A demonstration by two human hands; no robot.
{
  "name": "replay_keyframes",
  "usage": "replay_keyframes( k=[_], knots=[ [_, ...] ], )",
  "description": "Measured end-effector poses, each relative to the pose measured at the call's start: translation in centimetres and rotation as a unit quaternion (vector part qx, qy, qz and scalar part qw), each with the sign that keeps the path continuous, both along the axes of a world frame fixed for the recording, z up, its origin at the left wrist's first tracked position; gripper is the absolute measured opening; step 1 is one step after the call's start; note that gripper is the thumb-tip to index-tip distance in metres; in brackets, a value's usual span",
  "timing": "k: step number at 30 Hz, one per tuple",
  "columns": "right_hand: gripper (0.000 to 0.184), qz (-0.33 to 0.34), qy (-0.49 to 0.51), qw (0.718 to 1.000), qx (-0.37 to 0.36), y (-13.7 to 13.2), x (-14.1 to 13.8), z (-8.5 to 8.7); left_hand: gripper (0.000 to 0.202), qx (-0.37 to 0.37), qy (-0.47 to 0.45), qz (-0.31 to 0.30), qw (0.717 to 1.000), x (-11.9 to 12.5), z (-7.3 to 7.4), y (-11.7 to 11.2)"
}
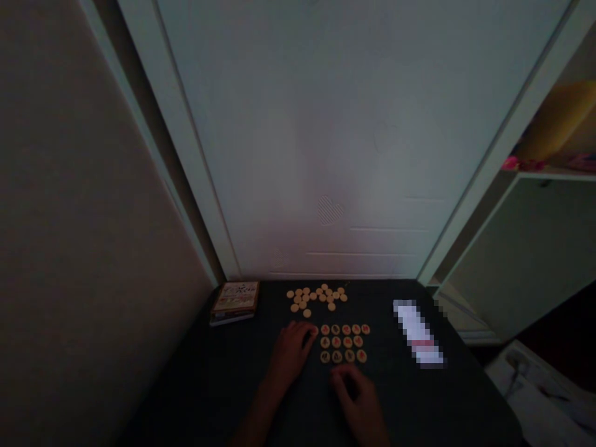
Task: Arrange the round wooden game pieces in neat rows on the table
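Round wooden game pieces with red markings point(346, 343) lie face up on a dark table point(395, 397) in rough rows. Above them, a loose cluster of plain-backed round pieces point(317, 297) sits nearer the wall. My left hand point(292, 351) has its bunched fingertips at the left end of the top row, touching or just covering a piece point(315, 331). My right hand point(356, 394) lies just below the bottom row, fingers curled. The dim light hides whether either hand holds a piece.
A small illustrated box point(235, 302) stands at the table's far left corner. A pixelated white packet point(418, 332) with a red band lies to the right. A pale door point(326, 136) rises behind the table, with a wall at left and shelving point(549, 143) at right.
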State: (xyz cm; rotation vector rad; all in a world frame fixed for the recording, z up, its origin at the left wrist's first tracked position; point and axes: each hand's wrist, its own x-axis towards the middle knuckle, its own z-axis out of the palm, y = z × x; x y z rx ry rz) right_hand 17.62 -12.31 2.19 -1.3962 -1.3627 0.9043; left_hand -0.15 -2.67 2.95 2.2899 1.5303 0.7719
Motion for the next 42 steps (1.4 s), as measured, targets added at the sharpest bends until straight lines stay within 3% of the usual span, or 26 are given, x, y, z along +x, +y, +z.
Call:
replay_keyframes(
  k=[16,24,33,36,42],
  knots=[
    [0.04,0.011,0.001,1.0,-0.011,-0.1,-0.1,0.4,0.018,0.022,-0.005,-0.009,1.0,-0.2,-0.7,0.4],
    [0.038,0.008,-0.003,1.0,0.0,0.0,0.0,-0.3,0.017,0.033,0.007,-0.013,0.999,-0.4,-0.1,0.3],
    [0.039,0.012,-0.006,1.0,-0.012,0.0,0.0,-0.5,0.041,0.051,0.051,0.003,0.997,-1.1,-0.7,1.8],
    [0.041,0.01,-0.008,1.0,-0.007,0.1,0.0,-0.4,0.044,0.053,0.064,0.001,0.997,-1.2,-0.7,1.4],
    [0.043,-0.002,0.004,1.0,0.012,0.0,-0.1,-0.2,0.029,0.053,0.078,0.003,0.995,-2.3,-0.2,-0.9]
  ],
)
